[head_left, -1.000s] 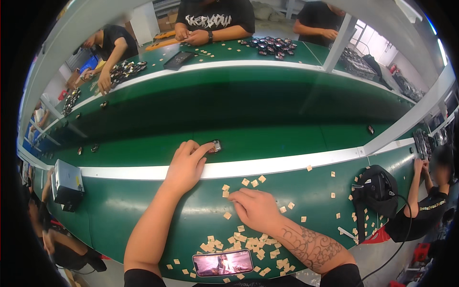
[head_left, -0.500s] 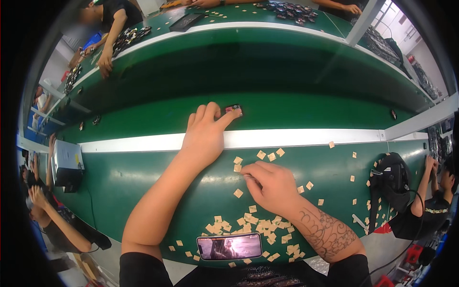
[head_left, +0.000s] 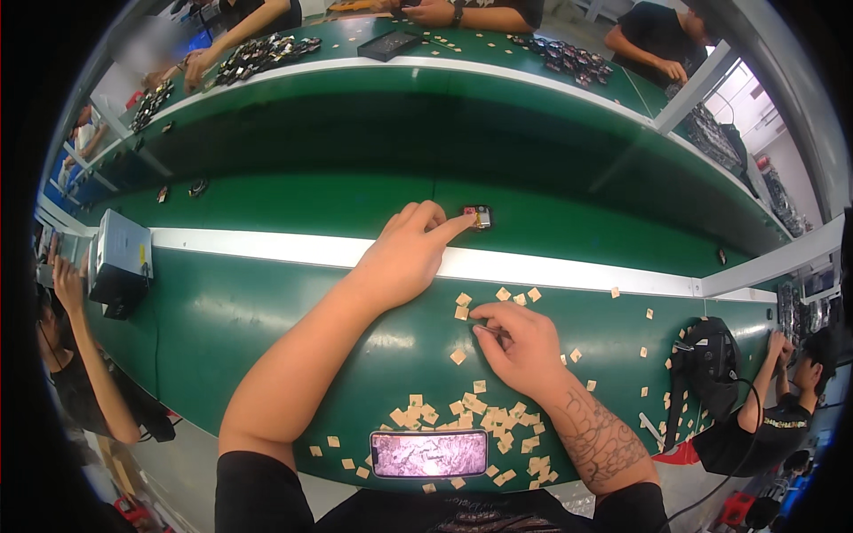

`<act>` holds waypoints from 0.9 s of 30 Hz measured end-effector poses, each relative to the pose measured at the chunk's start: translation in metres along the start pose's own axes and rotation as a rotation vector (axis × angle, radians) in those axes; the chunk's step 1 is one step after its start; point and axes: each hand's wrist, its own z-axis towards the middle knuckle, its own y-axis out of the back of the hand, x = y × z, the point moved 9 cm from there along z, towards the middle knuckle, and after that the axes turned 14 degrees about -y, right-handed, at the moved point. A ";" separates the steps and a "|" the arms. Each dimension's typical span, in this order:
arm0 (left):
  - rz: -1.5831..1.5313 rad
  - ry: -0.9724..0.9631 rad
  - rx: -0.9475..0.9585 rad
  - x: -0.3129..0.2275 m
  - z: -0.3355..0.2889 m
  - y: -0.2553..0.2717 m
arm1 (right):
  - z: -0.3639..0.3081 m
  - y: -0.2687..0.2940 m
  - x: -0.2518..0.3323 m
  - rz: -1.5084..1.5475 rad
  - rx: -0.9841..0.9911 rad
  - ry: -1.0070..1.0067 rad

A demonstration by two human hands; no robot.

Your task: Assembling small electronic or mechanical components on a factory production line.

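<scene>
The left hand [head_left: 404, 259] reaches across a white rail [head_left: 542, 268] onto the green surface [head_left: 302, 200] beyond it, where a small black-edged device [head_left: 482, 217] lies flat. One outstretched finger touches the device, while the other fingers are bent beside it; whether the hand also pinches it cannot be told.

The right hand [head_left: 524, 348] is low over the near green counter [head_left: 240, 338], thumb and forefinger brought together on a thin dark tool [head_left: 498, 333], most of it hidden by the hand. Just beside those fingertips lies a small tan square [head_left: 461, 313], with more of its kind close by and a denser cluster [head_left: 477, 407] nearer the person.

At the counter's near edge rests a phone [head_left: 429, 454] with a lit screen, its upper edge against the cluster. A black bag [head_left: 711, 355] lies to the right, and a grey box [head_left: 124, 258] stands at the far left. Across the way, co-workers sit near heaps of small dark parts [head_left: 267, 59] and a black tray [head_left: 389, 44].
</scene>
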 end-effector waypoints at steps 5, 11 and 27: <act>-0.119 -0.031 -0.018 -0.003 0.003 0.003 | 0.001 0.004 -0.007 0.049 -0.009 -0.007; -0.456 -0.173 -0.159 -0.055 0.010 0.043 | 0.005 -0.003 -0.012 0.083 -0.023 0.011; -1.774 -0.039 -0.512 -0.195 0.010 0.127 | 0.004 0.005 -0.009 0.016 -0.065 0.082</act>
